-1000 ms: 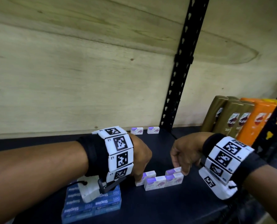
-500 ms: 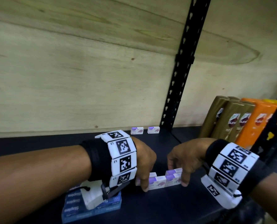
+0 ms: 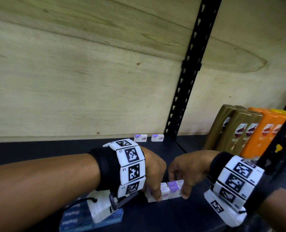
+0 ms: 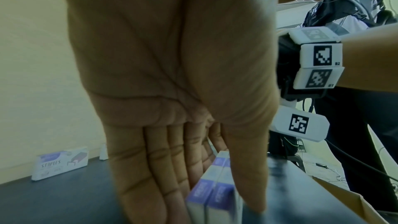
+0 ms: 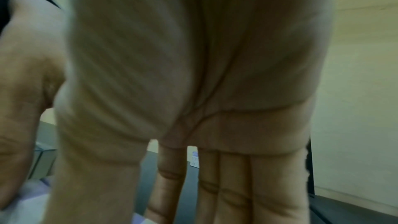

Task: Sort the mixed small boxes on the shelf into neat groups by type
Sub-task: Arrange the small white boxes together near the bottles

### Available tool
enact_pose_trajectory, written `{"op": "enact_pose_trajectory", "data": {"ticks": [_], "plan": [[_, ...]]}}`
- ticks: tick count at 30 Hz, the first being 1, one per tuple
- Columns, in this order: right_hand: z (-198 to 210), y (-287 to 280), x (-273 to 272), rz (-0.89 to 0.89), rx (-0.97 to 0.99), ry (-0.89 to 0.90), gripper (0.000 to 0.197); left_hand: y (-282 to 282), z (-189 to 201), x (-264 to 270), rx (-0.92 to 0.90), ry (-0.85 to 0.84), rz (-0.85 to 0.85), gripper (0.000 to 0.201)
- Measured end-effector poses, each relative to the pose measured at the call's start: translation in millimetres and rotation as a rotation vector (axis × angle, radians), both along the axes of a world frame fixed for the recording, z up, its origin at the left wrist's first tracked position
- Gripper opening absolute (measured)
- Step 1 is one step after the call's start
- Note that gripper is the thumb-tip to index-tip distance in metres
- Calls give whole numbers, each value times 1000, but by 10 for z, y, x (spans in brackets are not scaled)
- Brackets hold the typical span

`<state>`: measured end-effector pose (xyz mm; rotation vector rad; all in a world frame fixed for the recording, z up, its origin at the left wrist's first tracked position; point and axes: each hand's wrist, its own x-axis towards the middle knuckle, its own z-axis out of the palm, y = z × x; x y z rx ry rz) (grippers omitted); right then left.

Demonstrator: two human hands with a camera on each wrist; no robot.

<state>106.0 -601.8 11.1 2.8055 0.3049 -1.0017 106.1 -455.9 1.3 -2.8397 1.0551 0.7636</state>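
Several small white-and-purple staple boxes (image 3: pixel 171 190) stand packed side by side on the dark shelf (image 3: pixel 155 218), near its front. My left hand (image 3: pixel 153 186) pinches their left end, thumb in front and straight fingers behind; the left wrist view shows the boxes (image 4: pixel 211 197) between thumb and fingers. My right hand (image 3: pixel 180 185) pinches the right end the same way, thumb tip on the front face. Two more of these boxes (image 3: pixel 140 137) (image 3: pixel 157 137) stand apart at the back wall. A stack of blue Staples boxes (image 3: pixel 75 221) lies under my left wrist.
Brown shampoo bottles (image 3: pixel 236 131) and orange ones (image 3: pixel 269 131) stand at the back right, past a black slotted upright (image 3: pixel 185 81). Another black post (image 3: pixel 281 148) crosses the right side near my right wrist. Plywood (image 3: pixel 72 81) closes the back.
Both hands have moved toward each other and lower. The white-and-purple boxes, loosely angled before, now sit pressed into one tight block between the hands.
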Motion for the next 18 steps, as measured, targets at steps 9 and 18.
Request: {"op": "enact_pose_trajectory", "data": {"ticks": [9,18], "plan": [[112,12,4,18,-25,9,50,24,53,135,2,93,15,47],[156,-44,327,-31,-26,-220,32,397,110,699,38,-121,190,52]]}}
